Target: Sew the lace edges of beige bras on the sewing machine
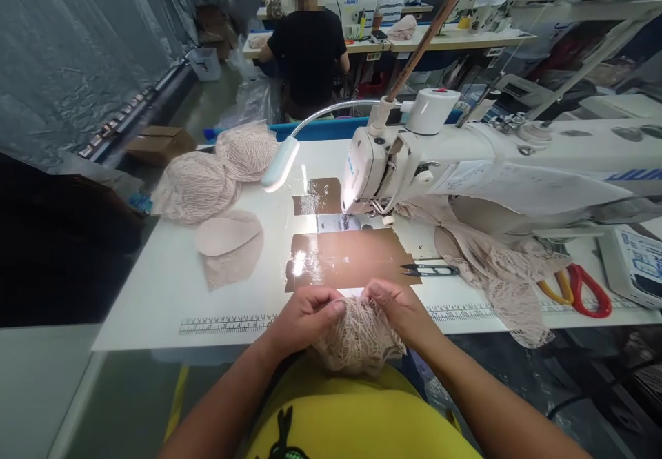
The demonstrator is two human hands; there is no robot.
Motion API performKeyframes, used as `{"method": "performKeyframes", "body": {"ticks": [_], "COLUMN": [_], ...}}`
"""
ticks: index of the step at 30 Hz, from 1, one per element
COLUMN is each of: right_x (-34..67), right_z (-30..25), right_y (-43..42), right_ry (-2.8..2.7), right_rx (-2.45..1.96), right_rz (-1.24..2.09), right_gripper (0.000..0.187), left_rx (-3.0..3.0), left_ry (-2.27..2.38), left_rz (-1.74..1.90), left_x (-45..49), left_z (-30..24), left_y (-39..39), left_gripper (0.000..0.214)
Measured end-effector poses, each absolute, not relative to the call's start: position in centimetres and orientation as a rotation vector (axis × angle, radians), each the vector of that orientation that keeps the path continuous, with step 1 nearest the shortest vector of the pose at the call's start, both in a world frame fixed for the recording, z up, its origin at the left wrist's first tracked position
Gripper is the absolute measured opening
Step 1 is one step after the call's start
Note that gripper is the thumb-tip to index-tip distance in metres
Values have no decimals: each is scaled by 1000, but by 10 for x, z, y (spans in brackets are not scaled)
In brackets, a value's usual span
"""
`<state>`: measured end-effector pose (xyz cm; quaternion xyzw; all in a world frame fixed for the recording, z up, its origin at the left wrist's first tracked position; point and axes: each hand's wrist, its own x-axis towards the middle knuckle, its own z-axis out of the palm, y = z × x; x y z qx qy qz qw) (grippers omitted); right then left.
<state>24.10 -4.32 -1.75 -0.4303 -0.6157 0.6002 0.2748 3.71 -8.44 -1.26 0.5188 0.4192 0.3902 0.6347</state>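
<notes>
At table's [139,314] edge, hands [309,315] [397,309] pinch beige lace [358,338], its underside hidden.

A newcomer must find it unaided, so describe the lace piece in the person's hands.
Start at the white sewing machine, then go down past the large brown patch to the near edge of the white table. There the left hand and right hand pinch a beige lace piece near its top. Unlike the lace bundles on the table, it is held up in the fingers.

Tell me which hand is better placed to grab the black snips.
Probably the right hand: the snips lie just beyond it, farther from the left hand. Both hands hold the lace fabric.
</notes>
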Motion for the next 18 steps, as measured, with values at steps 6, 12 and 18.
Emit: {"method": "performKeyframes", "body": {"ticks": [6, 12, 18], "right_x": [259, 241, 236], "right_z": [-5, 6, 7], "right_y": [-38, -39, -30], "right_ry": [-1790, -2033, -1938], "right_rx": [-893, -1104, -988], "right_rz": [1683, 1601, 1679], "right_gripper": [57, 26, 33], "left_rx": [1263, 1465, 1224], "left_ry": [1038, 1116, 937], "left_rz": [882, 856, 751], "left_x": [43, 47, 33], "left_z": [-9, -11, -5], "left_y": [-87, -87, -77], "left_gripper": [33, 33, 30]}}
